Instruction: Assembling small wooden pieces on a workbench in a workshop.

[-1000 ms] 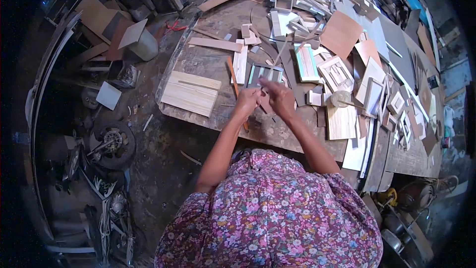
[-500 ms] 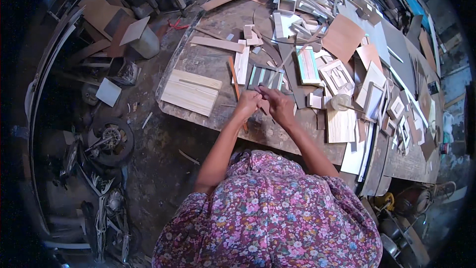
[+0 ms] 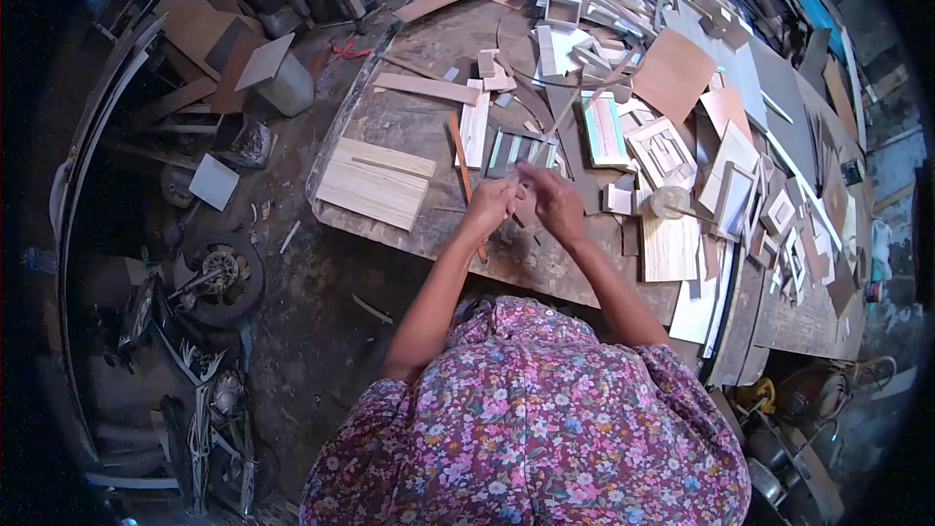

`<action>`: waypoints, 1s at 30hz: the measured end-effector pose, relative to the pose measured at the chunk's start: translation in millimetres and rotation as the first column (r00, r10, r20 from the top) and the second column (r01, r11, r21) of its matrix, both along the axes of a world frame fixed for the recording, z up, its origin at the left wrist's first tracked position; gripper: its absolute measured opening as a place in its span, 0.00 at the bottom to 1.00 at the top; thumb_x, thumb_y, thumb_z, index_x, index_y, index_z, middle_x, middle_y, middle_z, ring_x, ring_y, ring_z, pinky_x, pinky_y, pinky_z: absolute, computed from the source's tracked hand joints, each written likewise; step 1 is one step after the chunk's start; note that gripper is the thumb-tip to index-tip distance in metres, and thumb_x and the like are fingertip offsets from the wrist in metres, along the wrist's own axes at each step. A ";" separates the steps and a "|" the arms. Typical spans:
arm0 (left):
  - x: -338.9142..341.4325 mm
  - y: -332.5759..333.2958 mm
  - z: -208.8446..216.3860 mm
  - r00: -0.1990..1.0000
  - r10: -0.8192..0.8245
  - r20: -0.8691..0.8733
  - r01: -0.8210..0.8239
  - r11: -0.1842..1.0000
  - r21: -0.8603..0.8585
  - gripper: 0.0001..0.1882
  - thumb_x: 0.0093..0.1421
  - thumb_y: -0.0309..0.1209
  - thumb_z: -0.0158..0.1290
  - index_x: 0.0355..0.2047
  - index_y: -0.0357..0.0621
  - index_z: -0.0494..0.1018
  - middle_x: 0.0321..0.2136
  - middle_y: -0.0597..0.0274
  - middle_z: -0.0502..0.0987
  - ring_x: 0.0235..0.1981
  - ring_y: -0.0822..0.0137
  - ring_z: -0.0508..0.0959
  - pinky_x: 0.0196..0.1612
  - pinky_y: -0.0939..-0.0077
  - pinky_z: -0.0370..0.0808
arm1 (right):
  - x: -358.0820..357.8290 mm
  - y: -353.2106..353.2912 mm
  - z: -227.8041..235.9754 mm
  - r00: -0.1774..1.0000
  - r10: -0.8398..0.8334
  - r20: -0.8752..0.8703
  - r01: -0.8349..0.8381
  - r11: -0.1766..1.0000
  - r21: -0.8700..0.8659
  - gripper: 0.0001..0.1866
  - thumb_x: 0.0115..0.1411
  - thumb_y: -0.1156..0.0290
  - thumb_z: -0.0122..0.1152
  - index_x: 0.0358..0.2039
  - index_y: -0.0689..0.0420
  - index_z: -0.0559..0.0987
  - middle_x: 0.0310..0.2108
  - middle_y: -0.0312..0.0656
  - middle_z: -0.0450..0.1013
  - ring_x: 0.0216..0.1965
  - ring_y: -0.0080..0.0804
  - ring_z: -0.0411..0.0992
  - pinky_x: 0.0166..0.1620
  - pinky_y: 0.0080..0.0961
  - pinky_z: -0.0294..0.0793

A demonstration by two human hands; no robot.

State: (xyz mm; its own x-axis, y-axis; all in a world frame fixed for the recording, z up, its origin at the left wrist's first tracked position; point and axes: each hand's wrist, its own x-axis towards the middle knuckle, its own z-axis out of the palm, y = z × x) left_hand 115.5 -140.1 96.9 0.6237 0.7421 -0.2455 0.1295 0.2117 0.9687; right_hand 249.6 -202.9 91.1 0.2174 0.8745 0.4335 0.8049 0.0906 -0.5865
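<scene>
Above the near edge of the workbench (image 3: pixel 390 107), my left hand (image 3: pixel 494 200) is closed, fingers pinched together; what it holds is too small to make out. My right hand (image 3: pixel 557 206) is close beside it, its fingers bent toward the left fingertips and smeared by motion. Just beyond both hands lies a small dark panel with pale green strips (image 3: pixel 519 150). An orange-brown stick (image 3: pixel 460 154) runs along the left side of my left hand. Under and between the hands, a small brown piece (image 3: pixel 524 209) shows in part.
Pale wooden boards (image 3: pixel 375 183) lie at the bench's left. To the right are a green-edged wooden frame (image 3: pixel 606 129), a compartmented wooden frame (image 3: pixel 664 151), a round container (image 3: pixel 669 201) with a stick, and heaped offcuts. A wheel (image 3: pixel 216 278) rests on the floor at left.
My right hand has drawn slightly right, and its fingers have blurred with motion. My left hand has shifted only a little and remains closed.
</scene>
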 end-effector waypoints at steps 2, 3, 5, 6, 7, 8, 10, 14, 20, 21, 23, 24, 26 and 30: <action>1.8 1.4 -1.6 0.999 0.013 0.045 -0.012 1.000 -0.019 0.13 0.58 0.29 0.41 0.22 0.38 0.72 0.12 0.70 0.65 0.12 0.79 0.62 0.15 0.84 0.58 | 12.7 13.8 1.2 0.998 -0.052 -0.039 0.053 0.998 0.044 0.23 0.45 0.78 0.52 0.43 0.43 0.71 0.29 0.41 0.71 0.28 0.41 0.71 0.26 0.33 0.69; 2.4 2.0 0.0 1.000 0.011 0.029 -0.010 0.999 -0.037 0.12 0.58 0.29 0.41 0.22 0.38 0.72 0.12 0.70 0.65 0.12 0.79 0.62 0.15 0.84 0.58 | 14.8 14.2 7.6 0.993 -0.095 -0.073 0.097 0.995 0.035 0.23 0.46 0.80 0.51 0.43 0.44 0.71 0.30 0.42 0.72 0.29 0.42 0.71 0.27 0.33 0.69; 3.2 2.9 1.5 1.000 0.009 0.013 -0.008 0.998 -0.054 0.12 0.58 0.29 0.41 0.22 0.39 0.72 0.12 0.70 0.65 0.12 0.79 0.62 0.15 0.84 0.58 | 12.7 15.6 5.9 0.995 -0.046 -0.092 0.055 0.994 0.093 0.22 0.46 0.79 0.51 0.43 0.44 0.71 0.31 0.42 0.72 0.29 0.42 0.71 0.27 0.33 0.70; 3.3 3.0 1.4 0.999 0.029 0.016 -0.028 0.998 -0.049 0.12 0.58 0.29 0.41 0.23 0.39 0.72 0.12 0.70 0.65 0.12 0.79 0.62 0.15 0.84 0.58 | 10.0 15.5 5.5 0.994 0.004 -0.108 0.012 0.989 0.151 0.21 0.47 0.78 0.52 0.43 0.44 0.72 0.32 0.42 0.72 0.29 0.42 0.71 0.27 0.33 0.70; 3.4 3.4 1.4 0.999 0.049 0.019 -0.048 0.998 -0.045 0.12 0.58 0.29 0.41 0.23 0.38 0.72 0.12 0.70 0.65 0.12 0.79 0.62 0.15 0.85 0.58 | 3.5 9.9 4.1 0.996 0.018 -0.090 -0.015 0.999 0.037 0.18 0.50 0.80 0.49 0.42 0.49 0.73 0.34 0.43 0.72 0.34 0.41 0.72 0.33 0.30 0.70; 1.7 4.4 -0.7 0.998 0.054 0.019 -0.053 0.998 -0.046 0.12 0.58 0.29 0.41 0.23 0.38 0.72 0.12 0.70 0.65 0.12 0.79 0.62 0.15 0.85 0.58 | -8.9 2.0 8.3 0.996 0.018 -0.089 -0.021 0.999 -0.025 0.19 0.49 0.81 0.49 0.42 0.48 0.73 0.34 0.43 0.72 0.33 0.41 0.71 0.32 0.30 0.70; -2.3 7.2 -5.1 0.996 0.054 -0.071 -0.057 0.998 -0.038 0.13 0.58 0.30 0.41 0.23 0.38 0.72 0.12 0.71 0.65 0.12 0.79 0.61 0.15 0.85 0.58 | -17.0 -1.8 7.2 0.999 0.016 -0.037 -0.020 0.995 -0.101 0.22 0.48 0.82 0.48 0.42 0.46 0.73 0.32 0.42 0.72 0.32 0.41 0.71 0.31 0.30 0.70; 3.0 4.0 -1.4 0.999 0.031 -0.008 -0.032 0.999 -0.003 0.13 0.58 0.30 0.40 0.24 0.37 0.71 0.13 0.70 0.65 0.12 0.79 0.61 0.15 0.85 0.57 | 9.7 15.6 4.9 0.998 -0.032 -0.046 0.032 0.999 0.004 0.21 0.48 0.83 0.46 0.42 0.49 0.73 0.36 0.41 0.72 0.33 0.39 0.73 0.32 0.28 0.72; 2.3 5.1 -3.5 0.996 0.093 0.007 -0.093 0.994 -0.057 0.12 0.58 0.30 0.40 0.24 0.38 0.71 0.12 0.70 0.65 0.12 0.79 0.62 0.15 0.85 0.58 | -2.8 10.2 5.9 0.997 0.030 -0.075 -0.030 1.000 -0.004 0.22 0.46 0.84 0.47 0.42 0.49 0.73 0.36 0.43 0.72 0.32 0.41 0.72 0.32 0.30 0.71; 0.7 4.9 -6.4 0.995 0.095 0.005 -0.095 0.994 -0.062 0.12 0.58 0.30 0.40 0.24 0.38 0.71 0.12 0.70 0.65 0.12 0.79 0.62 0.15 0.85 0.58 | -10.5 5.2 3.8 0.997 0.039 -0.062 -0.040 0.999 -0.015 0.23 0.46 0.84 0.47 0.42 0.48 0.73 0.36 0.42 0.72 0.32 0.41 0.72 0.32 0.31 0.71; -2.2 5.6 -11.0 0.997 0.083 0.007 -0.083 0.995 -0.049 0.12 0.57 0.31 0.41 0.23 0.39 0.71 0.12 0.70 0.64 0.12 0.79 0.61 0.14 0.85 0.57 | -14.9 -0.6 10.4 0.999 0.033 -0.027 -0.036 0.995 -0.094 0.22 0.47 0.83 0.48 0.42 0.46 0.73 0.35 0.40 0.73 0.32 0.40 0.72 0.32 0.31 0.71; -1.2 6.7 -11.8 0.997 0.082 0.004 -0.081 0.995 -0.054 0.12 0.57 0.31 0.41 0.23 0.39 0.71 0.12 0.70 0.64 0.12 0.79 0.61 0.14 0.85 0.57 | -9.9 3.3 2.9 0.999 0.011 -0.037 -0.015 0.993 -0.117 0.21 0.47 0.82 0.48 0.42 0.46 0.73 0.35 0.40 0.73 0.32 0.40 0.72 0.32 0.31 0.71; 1.5 9.0 -12.4 0.995 0.095 -0.026 -0.095 0.995 -0.034 0.11 0.56 0.31 0.41 0.23 0.39 0.71 0.12 0.70 0.64 0.11 0.80 0.60 0.14 0.86 0.57 | 0.3 18.5 -4.7 0.998 -0.049 -0.034 0.047 0.998 -0.045 0.18 0.49 0.80 0.48 0.40 0.48 0.73 0.35 0.42 0.72 0.32 0.42 0.72 0.31 0.32 0.71; 2.7 8.8 0.7 0.996 0.074 0.054 -0.067 0.990 -0.125 0.11 0.56 0.30 0.41 0.23 0.39 0.71 0.13 0.71 0.64 0.12 0.80 0.61 0.14 0.86 0.57 | 9.1 29.6 6.0 0.998 -0.053 -0.037 0.056 0.994 0.098 0.22 0.45 0.80 0.49 0.43 0.47 0.72 0.30 0.43 0.72 0.28 0.41 0.72 0.27 0.33 0.70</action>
